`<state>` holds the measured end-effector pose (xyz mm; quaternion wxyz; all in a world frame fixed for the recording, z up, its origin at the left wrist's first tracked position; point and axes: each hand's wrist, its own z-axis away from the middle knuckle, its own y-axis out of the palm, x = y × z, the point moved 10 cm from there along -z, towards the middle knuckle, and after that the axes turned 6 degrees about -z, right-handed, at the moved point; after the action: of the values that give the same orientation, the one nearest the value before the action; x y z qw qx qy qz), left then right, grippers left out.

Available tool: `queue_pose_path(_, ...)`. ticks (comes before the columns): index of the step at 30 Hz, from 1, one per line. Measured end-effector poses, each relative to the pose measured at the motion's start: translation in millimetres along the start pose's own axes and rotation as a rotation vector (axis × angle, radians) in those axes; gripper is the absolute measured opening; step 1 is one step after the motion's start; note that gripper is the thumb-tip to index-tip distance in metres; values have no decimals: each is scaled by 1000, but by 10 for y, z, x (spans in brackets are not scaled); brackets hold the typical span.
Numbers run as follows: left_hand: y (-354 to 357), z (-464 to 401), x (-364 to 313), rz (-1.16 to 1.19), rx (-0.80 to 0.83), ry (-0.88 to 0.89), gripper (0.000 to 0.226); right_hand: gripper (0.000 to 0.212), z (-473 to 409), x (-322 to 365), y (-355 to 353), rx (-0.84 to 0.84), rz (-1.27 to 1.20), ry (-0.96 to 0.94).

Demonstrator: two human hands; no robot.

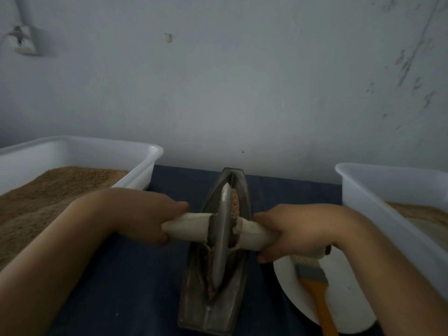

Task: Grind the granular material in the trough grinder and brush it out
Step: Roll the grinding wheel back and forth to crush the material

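A dark metal boat-shaped trough grinder (194, 301) lies lengthwise on the dark blue table, pointing at the wall. A metal grinding wheel (221, 236) stands upright in its groove on a pale wooden axle. My left hand (155, 219) grips the axle's left handle, and my right hand (298, 234) grips the right handle. Brown granular material (234, 204) clings in the trough just behind the wheel, and some lies in the groove in front. A brush with an orange handle (317, 294) rests on a white plate, under my right forearm.
A white bin (135, 151) full of brown granules stands at the left. Another white bin (371, 190) holding some brown material stands at the right. The white plate (291, 292) lies right of the trough. A grey wall closes the table's far edge.
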<state>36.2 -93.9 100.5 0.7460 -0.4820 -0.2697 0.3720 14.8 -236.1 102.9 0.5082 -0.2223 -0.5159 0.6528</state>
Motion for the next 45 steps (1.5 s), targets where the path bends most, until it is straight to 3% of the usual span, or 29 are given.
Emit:
queue_pose_path(5, -55, -201, 66, -19, -119, -61, 25, 19, -135, -97, -64, -98, -18, 36)
queue_pose_path(11, -280, -471, 256, -189, -556, -221, 34, 24, -311, -323, -331, -612, 226, 67)
queue_pose_path(15, -349, -439, 223, -264, -778, -257, 32, 31, -317, -348, -363, -768, 299, 75)
queue_pose_path(18, -338, -440, 226, -248, -750, -233, 33, 32, -324, -344, -342, -720, 294, 81)
queue_pose_path(25, -98, -275, 123, -50, -233, -83, 31, 31, -170, -131, -128, -212, 46, 67)
queue_pose_path(28, -9, -97, 50, -6, -73, -11, 25, 29, -17, 16, -61, -93, 11, 36)
queue_pose_path(31, 20, -15, 32, 7, -20, 7, 24, 29, 67, 78, -16, -37, -15, 27)
queue_pose_path(37, -28, -246, 113, -2, -136, -58, 27, 30, -113, -51, -92, -185, 47, 86)
queue_pose_path(41, -161, -422, 241, -56, -354, -159, 33, 26, -236, -203, -279, -512, 196, 94)
queue_pose_path(45, -293, -461, 278, -198, -645, -253, 34, 30, -270, -279, -347, -718, 262, 100)
